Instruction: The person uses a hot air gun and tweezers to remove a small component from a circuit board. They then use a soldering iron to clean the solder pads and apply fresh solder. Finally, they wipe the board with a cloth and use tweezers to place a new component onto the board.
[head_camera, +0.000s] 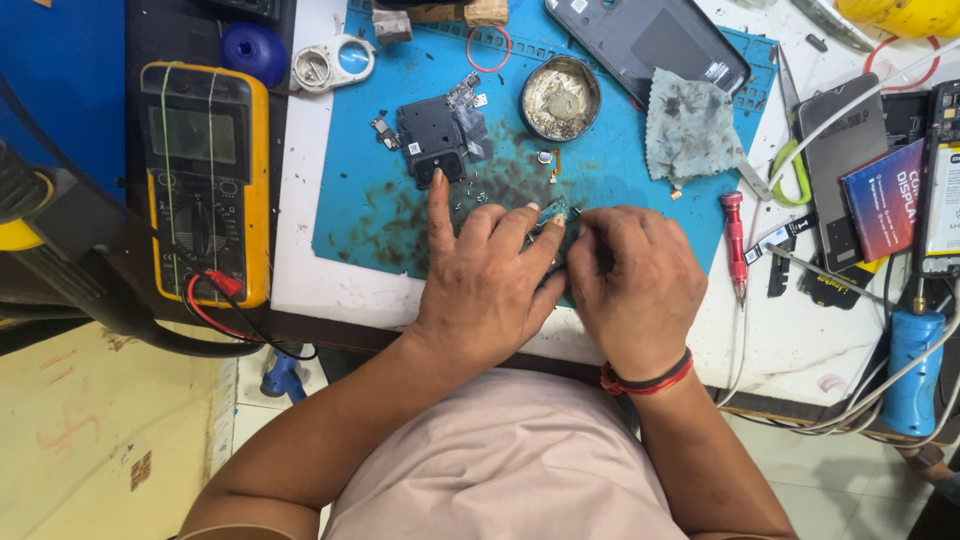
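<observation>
Both of my hands meet over the near edge of a stained blue work mat (390, 190). My left hand (485, 280) pinches a small dark circuit board (553, 213) with thumb and fingers, its index finger stretched out over the mat. My right hand (635, 285), with a red and black cord at the wrist, is closed over the same board; whatever it grips is hidden. Just beyond the left index finger lies a black phone frame part (435, 135) with small screws and bits scattered around it.
A yellow multimeter (205, 180) with red and black leads sits at the left. On the mat are a round tin (560, 97), a dirty grey cloth (692, 125) and a phone back (650, 40). A red screwdriver (736, 245), phones, boxes and a blue tool (912, 365) crowd the right.
</observation>
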